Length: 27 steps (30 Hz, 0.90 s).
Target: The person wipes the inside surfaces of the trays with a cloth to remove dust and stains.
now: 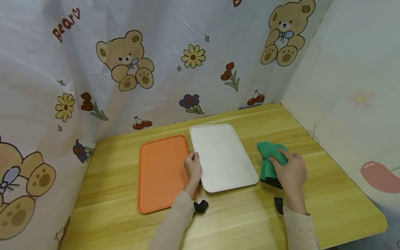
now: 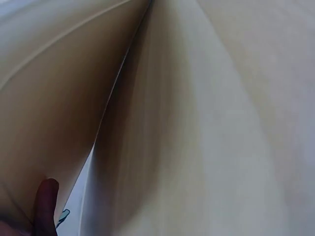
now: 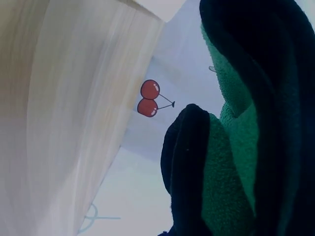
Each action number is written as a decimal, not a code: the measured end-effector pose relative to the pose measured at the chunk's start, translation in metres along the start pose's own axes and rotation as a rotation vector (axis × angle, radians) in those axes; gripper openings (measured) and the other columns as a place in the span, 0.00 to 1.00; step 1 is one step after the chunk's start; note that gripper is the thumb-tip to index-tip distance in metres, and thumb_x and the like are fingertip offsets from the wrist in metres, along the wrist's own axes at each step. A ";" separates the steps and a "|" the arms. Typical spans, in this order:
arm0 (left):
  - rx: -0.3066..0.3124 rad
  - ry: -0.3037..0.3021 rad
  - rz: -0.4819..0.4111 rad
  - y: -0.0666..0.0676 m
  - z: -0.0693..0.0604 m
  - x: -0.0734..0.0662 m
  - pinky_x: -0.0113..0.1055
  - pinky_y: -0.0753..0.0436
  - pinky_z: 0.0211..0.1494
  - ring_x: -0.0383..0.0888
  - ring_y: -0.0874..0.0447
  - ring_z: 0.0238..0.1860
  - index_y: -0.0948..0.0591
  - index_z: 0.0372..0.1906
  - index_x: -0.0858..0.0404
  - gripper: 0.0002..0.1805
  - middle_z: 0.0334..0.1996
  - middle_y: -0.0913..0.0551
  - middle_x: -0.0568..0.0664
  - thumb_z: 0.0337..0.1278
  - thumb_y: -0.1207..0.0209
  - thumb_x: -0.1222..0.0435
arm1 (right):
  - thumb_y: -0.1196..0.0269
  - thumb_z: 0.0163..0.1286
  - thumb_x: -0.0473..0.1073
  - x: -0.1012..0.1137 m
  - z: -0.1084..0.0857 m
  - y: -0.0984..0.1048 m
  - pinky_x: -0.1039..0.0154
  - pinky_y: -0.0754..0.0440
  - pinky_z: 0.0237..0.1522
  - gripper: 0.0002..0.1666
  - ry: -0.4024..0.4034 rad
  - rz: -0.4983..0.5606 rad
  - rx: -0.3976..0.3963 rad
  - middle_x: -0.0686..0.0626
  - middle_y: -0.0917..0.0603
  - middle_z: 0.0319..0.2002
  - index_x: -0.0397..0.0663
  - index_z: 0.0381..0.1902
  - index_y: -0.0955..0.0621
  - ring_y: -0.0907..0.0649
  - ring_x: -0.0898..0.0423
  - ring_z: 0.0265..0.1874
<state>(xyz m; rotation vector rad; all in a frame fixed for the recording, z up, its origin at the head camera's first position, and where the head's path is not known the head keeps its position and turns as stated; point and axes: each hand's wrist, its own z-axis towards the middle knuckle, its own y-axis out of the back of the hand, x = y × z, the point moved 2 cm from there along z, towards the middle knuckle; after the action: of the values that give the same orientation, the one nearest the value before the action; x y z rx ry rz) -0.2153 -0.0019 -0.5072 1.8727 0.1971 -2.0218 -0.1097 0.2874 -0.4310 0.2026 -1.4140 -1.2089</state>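
My left hand (image 1: 193,169) pinches the left long edge of a white rectangular tray (image 1: 223,156), its thumb on the rim. In the left wrist view a finger (image 2: 47,204) lies against a pale, shaded surface, seemingly the tray's underside. Just right of the tray, my right hand (image 1: 292,172) grips a folded green cloth (image 1: 269,153) with dark edging. Up close in the right wrist view, the cloth (image 3: 231,177) hangs in loose folds and hides the fingers. To the left lies an orange tray (image 1: 162,173), its right side partly behind the left hand and forearm.
The trays are over a wood-grain table (image 1: 237,218). Behind it hangs a white curtain (image 1: 168,80) printed with bears and flowers; another pale printed wall (image 1: 350,132) borders the right side. Dark straps (image 1: 201,206) show at both wrists.
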 end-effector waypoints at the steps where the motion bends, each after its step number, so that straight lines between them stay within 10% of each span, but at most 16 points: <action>1: 0.000 0.003 0.006 0.000 0.000 0.000 0.30 0.40 0.25 0.39 0.40 0.20 0.30 0.16 0.63 0.19 0.14 0.42 0.41 0.65 0.46 0.71 | 0.30 0.62 0.49 0.000 -0.001 0.000 0.51 0.29 0.26 0.27 -0.003 0.001 0.003 0.34 0.23 0.43 0.45 0.57 0.18 0.22 0.36 0.38; 11: 0.060 -0.012 0.149 -0.004 -0.003 0.000 0.35 0.31 0.26 0.43 0.31 0.21 0.24 0.21 0.67 0.14 0.16 0.28 0.50 0.64 0.47 0.72 | 0.29 0.61 0.48 0.003 -0.009 -0.010 0.47 0.25 0.29 0.27 0.030 0.015 0.023 0.32 0.22 0.44 0.43 0.56 0.18 0.21 0.35 0.41; 15: 0.130 0.013 0.240 -0.002 -0.006 -0.001 0.47 0.18 0.47 0.55 0.17 0.44 0.18 0.44 0.72 0.12 0.41 0.15 0.65 0.62 0.46 0.70 | 0.29 0.60 0.47 0.005 -0.011 -0.013 0.46 0.25 0.31 0.27 0.047 0.024 0.014 0.32 0.21 0.43 0.42 0.56 0.17 0.21 0.35 0.41; 19: 0.209 0.056 0.290 -0.002 -0.010 -0.004 0.54 0.30 0.68 0.64 0.31 0.66 0.33 0.66 0.78 0.30 0.62 0.28 0.71 0.64 0.46 0.65 | 0.29 0.60 0.47 0.008 -0.012 -0.016 0.46 0.25 0.32 0.27 0.044 0.024 0.021 0.32 0.21 0.44 0.42 0.56 0.17 0.21 0.36 0.41; 27: 0.262 0.131 0.235 -0.003 -0.014 -0.005 0.57 0.40 0.73 0.64 0.46 0.73 0.45 0.75 0.72 0.37 0.72 0.42 0.68 0.67 0.47 0.62 | 0.28 0.60 0.47 0.010 -0.014 -0.021 0.47 0.25 0.32 0.27 0.057 0.028 0.033 0.33 0.21 0.42 0.43 0.55 0.17 0.21 0.37 0.39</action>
<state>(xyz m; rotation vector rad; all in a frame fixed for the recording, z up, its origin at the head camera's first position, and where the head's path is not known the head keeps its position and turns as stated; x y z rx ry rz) -0.2030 0.0068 -0.5042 2.0756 -0.2558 -1.8382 -0.1121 0.2631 -0.4435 0.2374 -1.3839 -1.1487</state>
